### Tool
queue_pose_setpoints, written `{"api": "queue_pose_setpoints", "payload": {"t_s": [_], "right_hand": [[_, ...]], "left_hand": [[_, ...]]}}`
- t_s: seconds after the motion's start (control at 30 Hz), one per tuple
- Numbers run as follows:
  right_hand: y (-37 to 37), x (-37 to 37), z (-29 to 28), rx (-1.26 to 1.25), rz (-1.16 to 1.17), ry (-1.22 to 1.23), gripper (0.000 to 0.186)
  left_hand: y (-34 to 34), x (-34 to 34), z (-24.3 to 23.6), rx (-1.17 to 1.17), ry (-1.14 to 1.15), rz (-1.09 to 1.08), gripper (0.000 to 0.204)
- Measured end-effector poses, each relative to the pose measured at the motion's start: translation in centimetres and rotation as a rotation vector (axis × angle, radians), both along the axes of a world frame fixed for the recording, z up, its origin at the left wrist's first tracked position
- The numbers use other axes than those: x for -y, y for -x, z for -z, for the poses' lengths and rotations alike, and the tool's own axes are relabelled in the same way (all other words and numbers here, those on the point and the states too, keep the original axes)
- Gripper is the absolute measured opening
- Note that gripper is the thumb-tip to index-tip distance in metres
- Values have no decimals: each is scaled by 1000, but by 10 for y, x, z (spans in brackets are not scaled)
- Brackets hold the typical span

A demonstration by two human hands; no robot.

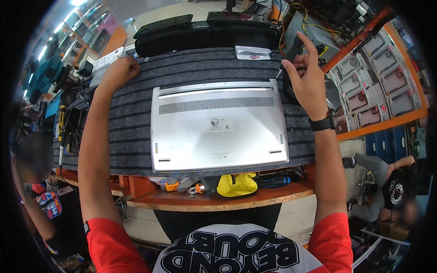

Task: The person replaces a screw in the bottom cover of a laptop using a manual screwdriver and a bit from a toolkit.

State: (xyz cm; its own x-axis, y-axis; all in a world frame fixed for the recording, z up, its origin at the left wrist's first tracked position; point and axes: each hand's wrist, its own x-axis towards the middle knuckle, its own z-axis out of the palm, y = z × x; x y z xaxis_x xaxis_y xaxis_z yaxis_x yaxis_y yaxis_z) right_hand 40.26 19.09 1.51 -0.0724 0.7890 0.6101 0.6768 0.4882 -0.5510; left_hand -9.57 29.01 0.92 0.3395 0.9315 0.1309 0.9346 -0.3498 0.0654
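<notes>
A silver laptop (218,132) lies upside down on the striped dark grey mat (129,136), its bottom cover with a vent strip facing up. My right hand (307,82) is closed round a black screwdriver (292,51). The screwdriver leans, with its thin metal tip pointing down close to the laptop's far right corner; whether it touches a screw there I cannot tell. My left hand (119,73) is at the far left of the mat, beside a white box-like device (105,63). Its fingers curl inward, hiding whatever might be in them.
Behind the laptop stands a long black case (205,38), with a small white packet (253,53) before it. A metal power supply unit (309,34) with cables sits at the far right. Below the mat, an open shelf holds a yellow pouch (236,185). Other people sit at both sides.
</notes>
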Motion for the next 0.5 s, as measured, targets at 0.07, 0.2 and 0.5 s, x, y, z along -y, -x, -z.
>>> {"api": "queue_pose_setpoints", "payload": {"t_s": [0.07,0.2,0.5], "right_hand": [[0,1,0,-2,-5,-17,72],[-1,-1,3,-25,-25,-29,74],[3,1,1,-5,1,-33,73]], "left_hand": [[-1,-1,0,8,9,-13,10],[-1,-2,1,35,16,-14,11],[4,-7,4,20,21,-52,15]]}}
